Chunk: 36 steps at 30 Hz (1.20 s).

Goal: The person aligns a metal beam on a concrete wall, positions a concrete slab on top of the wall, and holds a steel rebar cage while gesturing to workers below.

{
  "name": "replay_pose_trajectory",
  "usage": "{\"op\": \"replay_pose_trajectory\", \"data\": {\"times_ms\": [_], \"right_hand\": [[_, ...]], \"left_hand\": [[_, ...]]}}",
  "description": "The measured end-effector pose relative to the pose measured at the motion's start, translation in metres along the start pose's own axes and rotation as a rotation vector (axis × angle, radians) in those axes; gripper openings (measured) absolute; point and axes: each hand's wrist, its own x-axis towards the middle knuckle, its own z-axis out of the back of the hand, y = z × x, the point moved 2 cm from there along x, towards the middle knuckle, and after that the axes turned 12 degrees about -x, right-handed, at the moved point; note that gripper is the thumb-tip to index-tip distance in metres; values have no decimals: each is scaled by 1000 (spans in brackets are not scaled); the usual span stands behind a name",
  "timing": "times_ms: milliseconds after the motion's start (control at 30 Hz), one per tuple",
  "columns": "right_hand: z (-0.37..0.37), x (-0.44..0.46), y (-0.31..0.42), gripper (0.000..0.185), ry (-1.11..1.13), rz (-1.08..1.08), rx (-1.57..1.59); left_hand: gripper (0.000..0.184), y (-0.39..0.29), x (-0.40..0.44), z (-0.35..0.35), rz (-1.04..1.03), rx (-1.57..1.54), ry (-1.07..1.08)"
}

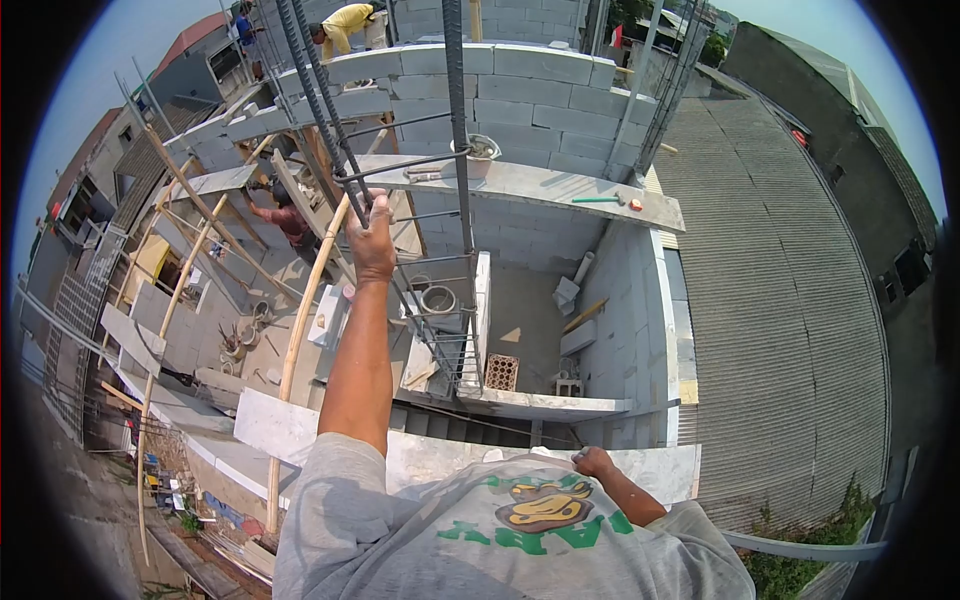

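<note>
My left hand reaches up and forward, its fingers wrapped round a dark vertical bar of the rebar column. The column is a tall cage of ribbed steel rods joined by square stirrups, rising in front of me out of the frame. My right hand is low, close to my body, above the near plank. Its fingers are curled closed. A thin dark tip seems to stick out from them, too small to name.
A far plank carries a bucket and a green-handled tool. Bamboo poles stand at left. Below lie a floor and hollow blocks. A corrugated roof borders the right. Two co-workers are farther off.
</note>
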Motion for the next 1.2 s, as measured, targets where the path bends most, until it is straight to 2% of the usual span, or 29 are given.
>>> {"op": "replay_pose_trajectory", "data": {"times_ms": [100, 167, 200, 233, 267, 300, 400, 467, 600, 800, 900, 1100, 1200], "right_hand": [[19, -15, 12, 38, 25, 48, -75], [-5, -7, -5, 38, 17, -9, 33], [-5, 4, -3, 37, 18, -8, 69], [9, -4, 6, 38, 16, 40, 41], [24, -17, 14, 38, 19, 84, 13], [20, -10, 13, 38, 14, 90, 35], [-1, 7, -8, 38, -20, 60, 81], [-17, 25, -20, 38, -39, 34, 46], [-12, 27, -26, 36, -48, 100, 37], [15, 6, -6, 35, -88, -44, 169], [6, 16, -11, 35, -110, 29, 92], [8, 9, -8, 34, -110, 16, 156], [7, 8, -9, 34, -116, -33, 230]], "left_hand": [[16, -2, -2, -4, 17, -24, 17], [17, 0, -3, -2, 32, 31, -9], [16, 0, -3, -3, 81, -114, 14], [17, -6, -4, -7, 4, 39, -4], [19, -10, -6, -13, -4, 30, -50], [20, -5, -5, -9, 11, 35, -30], [23, -25, -9, -18, -60, 321, -55], [25, -27, -10, -22, 0, 226, -60], [25, -34, -10, -23, -94, 305, -42], [25, -31, -10, -22, -105, 299, -57], [24, -29, -11, -22, -89, 264, -59], [25, -27, -11, -23, -31, 218, -69], [27, -29, -11, -22, -141, 337, -70]]}}
